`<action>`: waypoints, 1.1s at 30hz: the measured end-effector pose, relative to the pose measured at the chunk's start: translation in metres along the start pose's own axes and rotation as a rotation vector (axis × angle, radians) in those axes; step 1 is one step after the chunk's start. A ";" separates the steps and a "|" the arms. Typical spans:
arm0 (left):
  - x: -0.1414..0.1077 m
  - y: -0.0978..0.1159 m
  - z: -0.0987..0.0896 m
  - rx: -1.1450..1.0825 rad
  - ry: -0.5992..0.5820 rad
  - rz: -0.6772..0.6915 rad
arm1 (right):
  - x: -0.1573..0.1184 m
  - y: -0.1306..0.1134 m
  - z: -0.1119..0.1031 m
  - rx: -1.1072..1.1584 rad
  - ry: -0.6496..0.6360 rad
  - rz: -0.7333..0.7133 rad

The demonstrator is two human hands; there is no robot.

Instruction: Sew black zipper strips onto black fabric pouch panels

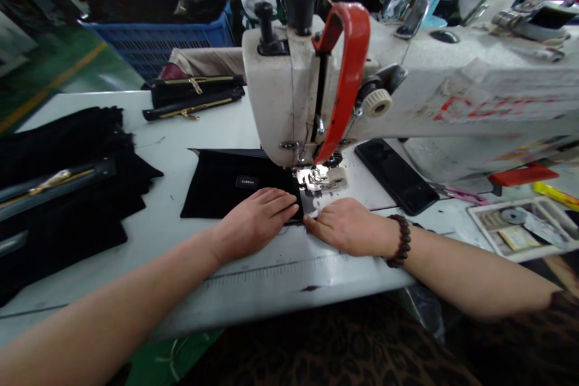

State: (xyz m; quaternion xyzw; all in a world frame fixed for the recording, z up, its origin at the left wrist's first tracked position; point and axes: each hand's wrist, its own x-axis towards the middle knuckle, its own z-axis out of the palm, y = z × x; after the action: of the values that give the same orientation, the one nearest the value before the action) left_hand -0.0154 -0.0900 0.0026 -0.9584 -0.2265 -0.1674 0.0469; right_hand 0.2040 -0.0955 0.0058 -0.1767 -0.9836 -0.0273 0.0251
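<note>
The black cloth point(212, 193) lies on the table point(172, 265), left of centre. Your left hand point(256, 221) rests flat on it; your right hand point(348, 226) curls at its near right corner, whether pinching I cannot tell. You seem to be aligning its edge at the sewing machine point(280, 90); steady guiding seems called for.

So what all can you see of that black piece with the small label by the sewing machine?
The black piece is a flat, roughly rectangular panel that looks like fabric. It bears a small dark label whose pale lettering is too small to read surely. A greyish edge along its far side suggests another layer. It lies on the pale table, right end at the presser foot. The left grip rests over its near right part; the right grip is by that corner, contact unclear.
</note>
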 end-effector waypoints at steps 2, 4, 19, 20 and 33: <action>0.000 0.000 0.001 0.020 0.002 0.021 | 0.000 0.000 0.000 -0.009 0.004 -0.006; 0.000 0.001 0.001 0.039 -0.019 0.047 | 0.000 0.000 0.001 -0.013 0.005 -0.012; 0.000 0.003 -0.003 0.095 -0.124 0.097 | 0.006 0.000 -0.014 -0.042 -0.103 0.054; -0.001 0.002 -0.002 0.092 -0.101 0.100 | 0.007 0.000 -0.016 -0.040 -0.138 0.047; -0.003 -0.009 0.000 0.070 -0.097 0.068 | 0.011 0.005 -0.009 -0.016 -0.113 0.103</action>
State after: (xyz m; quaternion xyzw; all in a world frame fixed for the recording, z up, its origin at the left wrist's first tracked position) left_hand -0.0221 -0.0836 0.0021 -0.9703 -0.2014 -0.1108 0.0748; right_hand 0.1954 -0.0873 0.0160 -0.2283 -0.9728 -0.0238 -0.0302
